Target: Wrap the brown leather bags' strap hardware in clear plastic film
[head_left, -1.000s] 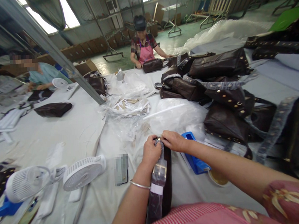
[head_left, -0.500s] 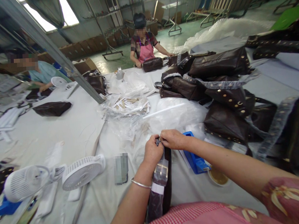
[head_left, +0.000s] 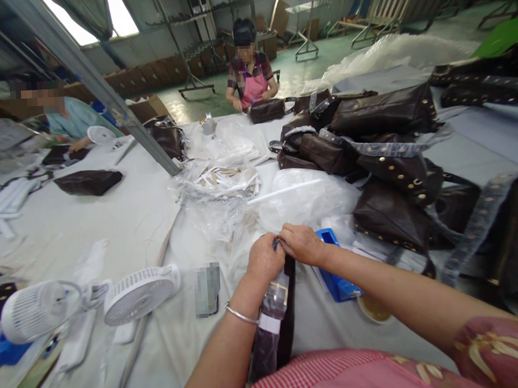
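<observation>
A dark brown strap with a metal buckle and plastic wrapping runs up from my apron to my hands. My left hand is closed around its upper end, with a silver bangle on the wrist. Touching it from the right, my right hand pinches the same end, and its fingertips hide what lies between them. Just right of my hands is a blue tape dispenser, partly behind my right forearm. A phone-like, blurred-out object lies left of my left wrist.
Brown handbags are heaped at the right. Clear plastic bags and a pile of paper strips lie ahead. White fans stand at left. A metal post slants over the table. Two co-workers sit beyond.
My hands stay on the strap end with only a slight shift. The co-worker across the table has drawn an outstretched arm back toward the body. The view has tilted slightly.
</observation>
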### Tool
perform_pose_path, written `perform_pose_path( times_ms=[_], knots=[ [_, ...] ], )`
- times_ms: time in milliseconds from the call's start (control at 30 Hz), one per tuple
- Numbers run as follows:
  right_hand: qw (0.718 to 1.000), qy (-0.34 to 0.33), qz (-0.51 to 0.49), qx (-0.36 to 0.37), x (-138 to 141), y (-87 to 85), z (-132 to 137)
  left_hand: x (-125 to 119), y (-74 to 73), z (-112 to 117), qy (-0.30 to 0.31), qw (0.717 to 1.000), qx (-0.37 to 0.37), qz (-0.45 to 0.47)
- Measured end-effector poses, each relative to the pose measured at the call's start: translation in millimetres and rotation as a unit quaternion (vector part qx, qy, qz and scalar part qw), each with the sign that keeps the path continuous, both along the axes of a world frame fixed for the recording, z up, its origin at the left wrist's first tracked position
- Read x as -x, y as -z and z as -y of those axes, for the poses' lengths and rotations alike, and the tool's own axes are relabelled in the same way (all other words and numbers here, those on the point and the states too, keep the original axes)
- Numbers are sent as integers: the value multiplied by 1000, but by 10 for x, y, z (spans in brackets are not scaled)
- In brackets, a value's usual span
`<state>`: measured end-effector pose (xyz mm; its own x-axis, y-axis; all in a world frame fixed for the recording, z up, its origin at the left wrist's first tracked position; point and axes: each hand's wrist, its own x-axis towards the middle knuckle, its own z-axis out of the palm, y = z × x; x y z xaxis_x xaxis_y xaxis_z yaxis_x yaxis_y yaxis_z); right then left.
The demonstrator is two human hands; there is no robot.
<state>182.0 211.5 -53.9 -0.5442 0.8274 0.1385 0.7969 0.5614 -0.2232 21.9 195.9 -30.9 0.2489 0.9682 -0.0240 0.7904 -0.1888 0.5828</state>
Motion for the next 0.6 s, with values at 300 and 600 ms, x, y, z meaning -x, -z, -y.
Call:
perform_pose_path(
  times_ms=[300,600],
  knots=[
    [985,82,-41,145,34,-108,-74,-7,93,63,-19,997,8,73],
    [992,35,-77,97,39,-88,-48,-12,166,92,-59,993,25,95]
  ],
)
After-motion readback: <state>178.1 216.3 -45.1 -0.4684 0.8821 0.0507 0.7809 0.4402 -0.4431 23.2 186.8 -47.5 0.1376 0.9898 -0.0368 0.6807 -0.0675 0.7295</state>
